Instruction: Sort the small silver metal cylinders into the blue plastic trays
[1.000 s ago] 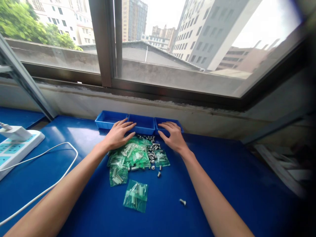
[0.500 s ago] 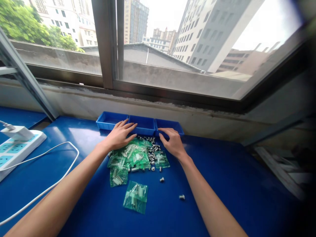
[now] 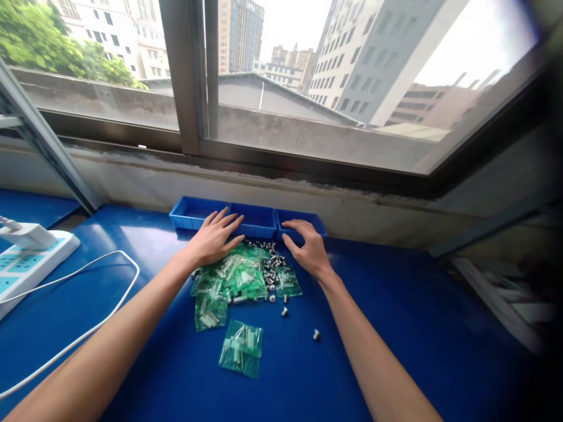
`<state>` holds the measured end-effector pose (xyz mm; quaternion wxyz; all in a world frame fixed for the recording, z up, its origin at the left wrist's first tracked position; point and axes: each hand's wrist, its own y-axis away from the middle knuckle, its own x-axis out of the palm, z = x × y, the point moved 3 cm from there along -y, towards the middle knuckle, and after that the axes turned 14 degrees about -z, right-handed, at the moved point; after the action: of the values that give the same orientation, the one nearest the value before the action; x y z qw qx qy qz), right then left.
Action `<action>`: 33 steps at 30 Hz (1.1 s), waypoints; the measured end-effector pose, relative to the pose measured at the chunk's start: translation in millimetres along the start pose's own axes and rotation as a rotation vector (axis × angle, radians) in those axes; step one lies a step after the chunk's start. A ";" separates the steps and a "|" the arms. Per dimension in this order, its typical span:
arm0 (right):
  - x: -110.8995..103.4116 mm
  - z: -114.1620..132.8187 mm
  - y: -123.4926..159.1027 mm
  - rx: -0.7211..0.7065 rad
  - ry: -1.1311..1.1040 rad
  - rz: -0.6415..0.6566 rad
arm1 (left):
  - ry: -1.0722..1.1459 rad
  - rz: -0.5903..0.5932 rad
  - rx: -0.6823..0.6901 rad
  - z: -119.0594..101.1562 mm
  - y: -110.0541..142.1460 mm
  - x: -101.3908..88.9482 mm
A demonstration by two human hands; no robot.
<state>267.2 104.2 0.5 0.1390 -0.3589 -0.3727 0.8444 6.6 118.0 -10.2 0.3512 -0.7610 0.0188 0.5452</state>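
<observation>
My left hand [image 3: 215, 237], fingers spread, reaches over the back left of a pile of green plastic bags [image 3: 240, 272] that hold thin metal and white pieces. Its fingertips overlap the front of the middle blue tray [image 3: 254, 227]; whether they touch it I cannot tell. At the pile's right, my right hand [image 3: 308, 251] is open and curved, with thumb and fingers apart near the right blue tray [image 3: 323, 228]. Loose silver screws [image 3: 271, 258] lie between the two hands. One green bag [image 3: 241, 349] is apart at the front, and a single screw [image 3: 316, 334] lies to its right.
A third blue tray [image 3: 187, 223] stands at the left of the row, against the wall below the window. On the left are a white power strip [image 3: 65, 243] with a plugged-in charger [image 3: 33, 235] and a looped white cable [image 3: 132, 275]. A metal post [image 3: 53, 140] rises behind.
Two loose screws at the front right have rolled a little and turned. Both hands stay nearly where they were; the whole view has shifted slightly.
</observation>
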 end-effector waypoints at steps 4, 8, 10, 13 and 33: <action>-24.6 21.5 -2.5 0.022 0.028 -0.013 | 0.061 -0.091 -0.010 -9.5 10.6 -15.5; -66.0 49.2 17.5 0.175 0.143 0.418 | 0.163 -0.035 0.020 -35.4 33.8 -32.5; -84.9 60.0 38.2 0.246 0.138 0.641 | 0.185 0.002 0.092 -53.2 44.3 -36.2; -93.1 69.6 68.9 0.346 -0.015 0.859 | 0.185 0.066 0.229 -75.6 53.4 -29.9; -20.4 84.0 74.7 0.160 -0.178 0.476 | 0.132 0.041 0.098 -51.8 57.3 -18.5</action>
<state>224.4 -1.6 -4.7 -0.0691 -0.3486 -0.2207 0.9083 17.8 39.6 -15.8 0.3746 -0.7766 0.0842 0.4995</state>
